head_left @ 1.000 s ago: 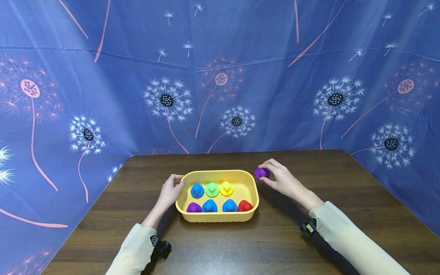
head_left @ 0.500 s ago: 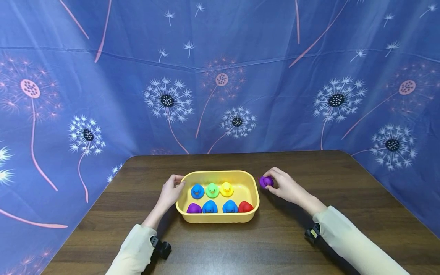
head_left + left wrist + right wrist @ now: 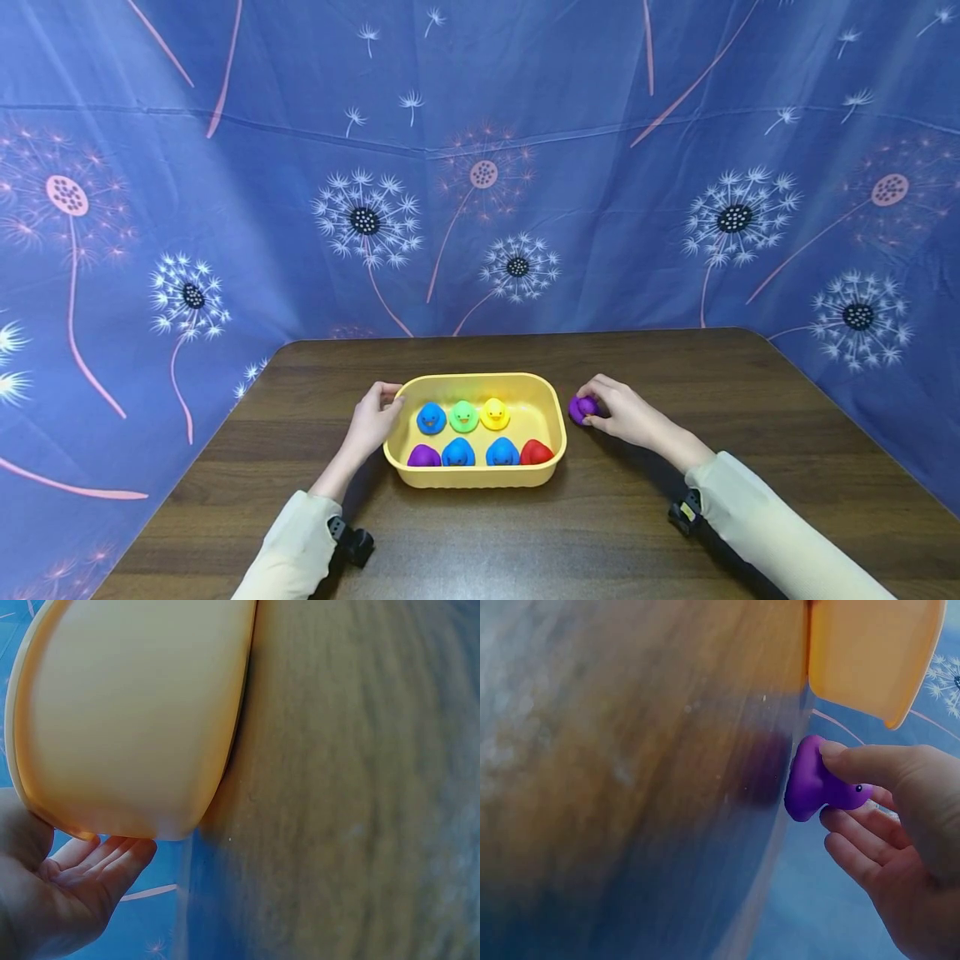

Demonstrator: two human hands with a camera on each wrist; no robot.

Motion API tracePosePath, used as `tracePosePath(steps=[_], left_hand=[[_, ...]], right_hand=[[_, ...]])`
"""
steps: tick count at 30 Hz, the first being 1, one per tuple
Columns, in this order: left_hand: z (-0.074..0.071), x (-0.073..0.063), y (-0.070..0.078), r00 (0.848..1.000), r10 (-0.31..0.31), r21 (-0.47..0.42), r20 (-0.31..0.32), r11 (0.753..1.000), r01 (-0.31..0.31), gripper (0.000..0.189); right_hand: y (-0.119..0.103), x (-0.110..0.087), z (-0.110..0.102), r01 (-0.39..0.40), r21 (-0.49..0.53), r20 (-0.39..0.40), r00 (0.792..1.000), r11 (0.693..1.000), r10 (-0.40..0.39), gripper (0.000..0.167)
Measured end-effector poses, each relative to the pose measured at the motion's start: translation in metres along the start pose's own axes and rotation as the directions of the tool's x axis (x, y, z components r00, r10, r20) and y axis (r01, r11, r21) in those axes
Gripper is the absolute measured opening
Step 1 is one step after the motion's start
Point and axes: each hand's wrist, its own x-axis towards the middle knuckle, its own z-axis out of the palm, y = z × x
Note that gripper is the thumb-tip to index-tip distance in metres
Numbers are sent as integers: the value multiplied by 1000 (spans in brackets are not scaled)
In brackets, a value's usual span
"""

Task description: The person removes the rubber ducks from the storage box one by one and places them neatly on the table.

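Note:
A yellow plastic tub (image 3: 472,477) stands mid-table with several small rubber ducks inside. Three ducks sit along the back: blue (image 3: 431,418), green (image 3: 463,416) and yellow (image 3: 494,413). In front are a purple one (image 3: 424,456), two blue and a red one (image 3: 536,452), partly hidden by the front wall. My left hand (image 3: 374,415) holds the tub's left end, thumb at the rim and fingers against the outside. To the right of the tub, my right hand (image 3: 619,411) pinches a purple rubber duck (image 3: 810,778) by its body, its base close to the tabletop.
The brown wooden table (image 3: 480,542) extends around the tub on all sides. Behind it hangs a blue cloth (image 3: 600,250) printed with dandelions. A small black camera is strapped to each wrist, below the pale sleeves.
My right hand has brought the purple duck toward me and down, from beside the tub's back right corner to beside its right wall. The left hand and tub stay put.

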Motion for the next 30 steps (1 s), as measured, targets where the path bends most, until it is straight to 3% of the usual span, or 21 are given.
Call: tracePosePath(steps=[8, 30], left_hand=[[2, 0, 1, 1000, 9, -13, 4, 1000, -9, 22], [-1, 1, -2, 1000, 7, -19, 15, 1000, -7, 24]], right_hand=[[-2, -2, 0, -45, 10, 61, 997, 999, 44, 29], [-3, 2, 3, -67, 0, 67, 995, 998, 67, 30]])
